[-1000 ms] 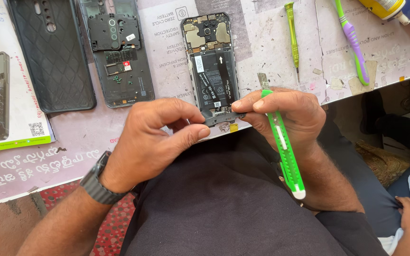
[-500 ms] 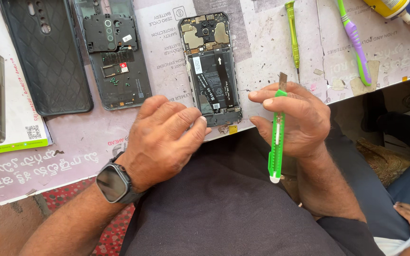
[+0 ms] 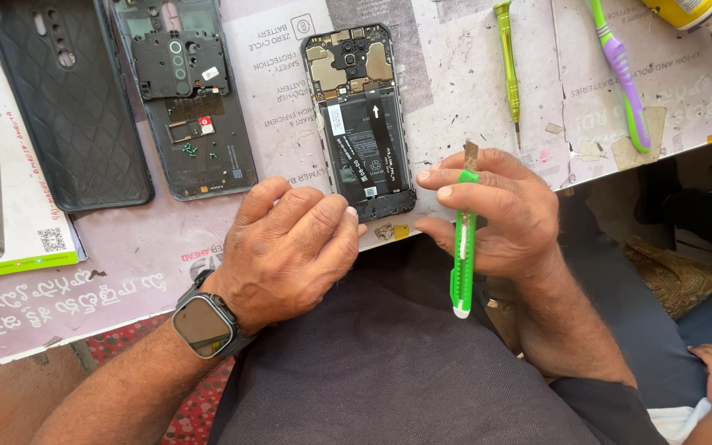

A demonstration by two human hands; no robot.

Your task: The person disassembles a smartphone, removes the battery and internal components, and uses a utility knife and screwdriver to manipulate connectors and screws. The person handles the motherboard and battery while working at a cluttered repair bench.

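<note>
one opened phone (image 3: 362, 124) here, one removed back frame (image 3: 191, 107), one black case (image 3: 67, 99). two hands: left hand (image 3: 290, 247), right hand (image 3: 500, 214). one green cutter (image 3: 462, 239), one screwdriver (image 3: 508, 66), one toothbrush (image 3: 622, 74), one smartwatch (image 3: 203, 324).

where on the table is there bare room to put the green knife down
The barest patch lies between the opened phone and the yellow screwdriver, above the right hand holding the green knife. A narrower strip runs between the screwdriver and the toothbrush. The left end is crowded: black case, back cover, left hand.
</note>
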